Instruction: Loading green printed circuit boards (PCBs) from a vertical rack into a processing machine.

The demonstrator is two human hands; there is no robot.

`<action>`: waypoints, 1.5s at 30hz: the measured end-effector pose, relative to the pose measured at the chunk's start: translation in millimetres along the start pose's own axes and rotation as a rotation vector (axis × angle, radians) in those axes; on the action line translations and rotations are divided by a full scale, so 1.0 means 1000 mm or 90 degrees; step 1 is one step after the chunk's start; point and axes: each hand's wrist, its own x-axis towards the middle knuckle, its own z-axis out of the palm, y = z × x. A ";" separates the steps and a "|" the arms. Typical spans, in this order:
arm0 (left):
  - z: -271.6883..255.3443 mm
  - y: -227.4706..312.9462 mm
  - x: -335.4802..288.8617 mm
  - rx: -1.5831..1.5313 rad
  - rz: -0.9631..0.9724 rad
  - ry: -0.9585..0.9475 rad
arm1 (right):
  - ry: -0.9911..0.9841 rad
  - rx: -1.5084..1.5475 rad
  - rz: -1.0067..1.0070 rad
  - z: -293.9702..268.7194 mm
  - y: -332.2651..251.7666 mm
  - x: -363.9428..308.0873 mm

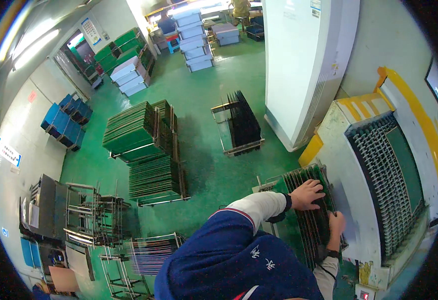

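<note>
A metal rack in front of me holds several thin dark green boards on edge, side by side. My left hand lies over the far part of these boards, its fingers stretched and spread across their top edges. At the rack's right side my right hand is closed, with curled fingers at the edge of the rightmost board. The fingertips of that hand are partly hidden.
Right of the rack stands a machine with a bed of rollers. Beyond the rack is a tall white cabinet. Racks of green boards and a rack of black panels stand on the green floor; bare metal frames are at left.
</note>
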 end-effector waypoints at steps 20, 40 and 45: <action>0.000 -0.001 -0.001 0.013 0.001 0.000 | 0.016 0.034 0.013 -0.008 -0.011 -0.007; -0.002 -0.001 -0.001 0.005 -0.018 -0.030 | 0.026 0.051 -0.008 -0.014 -0.018 -0.013; -0.002 0.000 0.000 0.005 -0.023 -0.040 | -0.004 0.038 0.033 -0.019 -0.023 -0.015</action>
